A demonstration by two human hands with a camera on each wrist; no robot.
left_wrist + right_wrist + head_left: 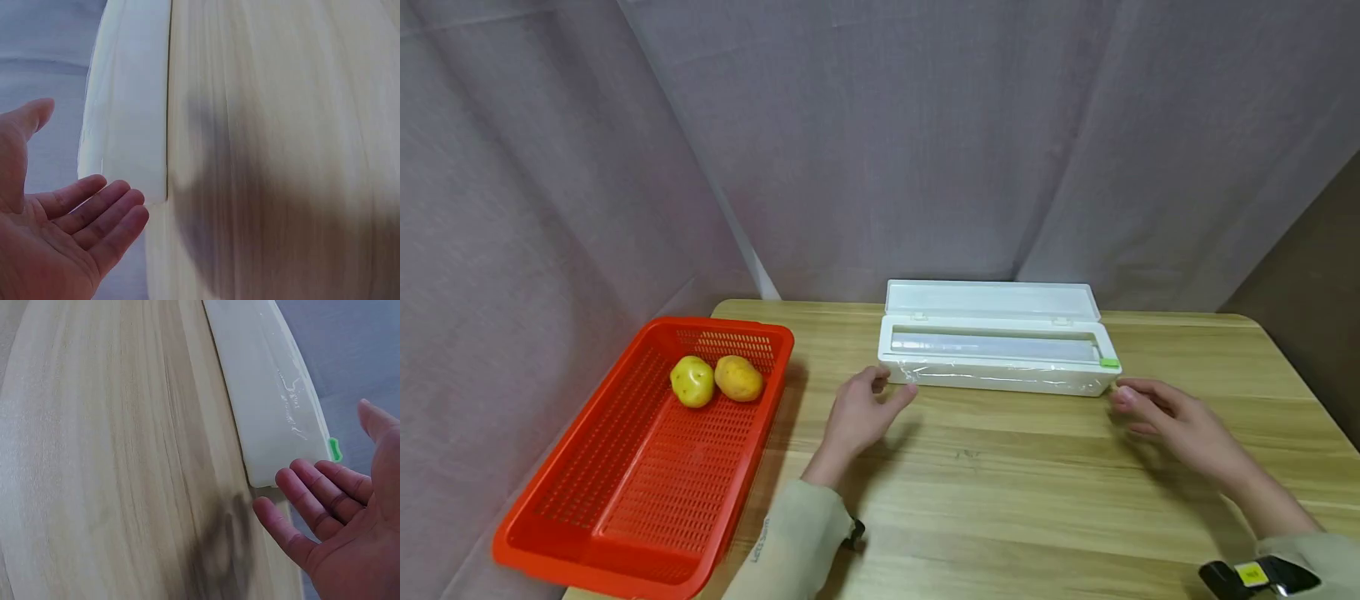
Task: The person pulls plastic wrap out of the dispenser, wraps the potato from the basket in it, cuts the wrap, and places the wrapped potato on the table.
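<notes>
A white cling film dispenser box stands at the back of the table with its lid raised. Inside lies a roll of clear film, and some wrinkled film clings to the box front. A small green slider sits at its right end. My left hand is at the box's left end, fingers relaxed and holding nothing; the left wrist view shows its palm. By the right end is my right hand, its fingers loosely spread and bare in the right wrist view.
On the left of the wooden table sits a red plastic basket. Two potatoes, one yellow-green and one browner, lie in its far end. A grey curtain hangs behind the table.
</notes>
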